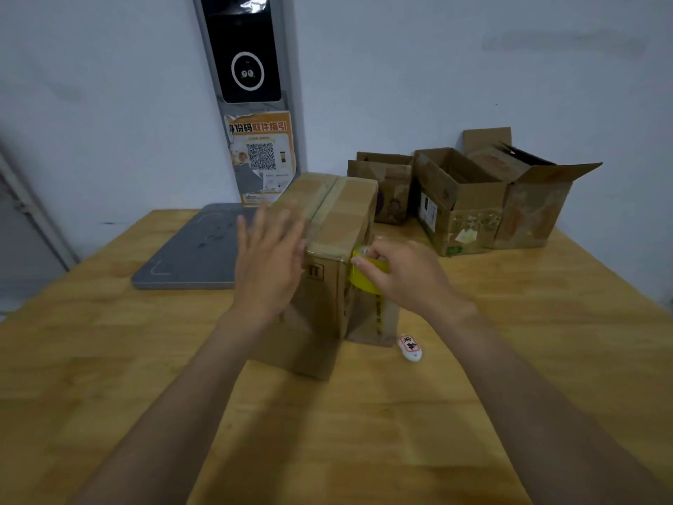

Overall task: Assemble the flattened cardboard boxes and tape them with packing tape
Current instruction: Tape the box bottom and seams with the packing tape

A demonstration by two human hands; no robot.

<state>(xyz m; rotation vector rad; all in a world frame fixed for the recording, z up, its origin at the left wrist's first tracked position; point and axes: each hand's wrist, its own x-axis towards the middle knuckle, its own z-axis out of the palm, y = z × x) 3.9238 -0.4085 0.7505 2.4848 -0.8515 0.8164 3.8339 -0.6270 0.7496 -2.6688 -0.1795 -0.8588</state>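
— Where does the box stand on your feed?

— I see the cardboard box (327, 256) upright in the middle of the wooden table (109, 377). Its top flaps are closed and a band of tape runs along the top seam.

— And the hands?

— The left hand (267, 264) is at the box's left face, up near the top edge, with its fingers straight and spread and nothing held. It is blurred, so I cannot tell whether the palm touches the cardboard. The right hand (404, 275) is at the box's near right corner, just under the top edge. Its thumb and fingers curl round a yellow tape roll (364, 277), and the roll sits against the cardboard there.

— Anything else around the box?

— A small white tag (410, 347) with red and black marks lies on the table just right of the box's base. A flat grey slab (196, 249) lies to the box's left. Behind the box to the right, near the wall, stands a cluster of open boxes (459, 205) with their flaps up. On the wall behind the box hang a black device (244, 52) and, under it, an orange poster (262, 154) with a QR code.
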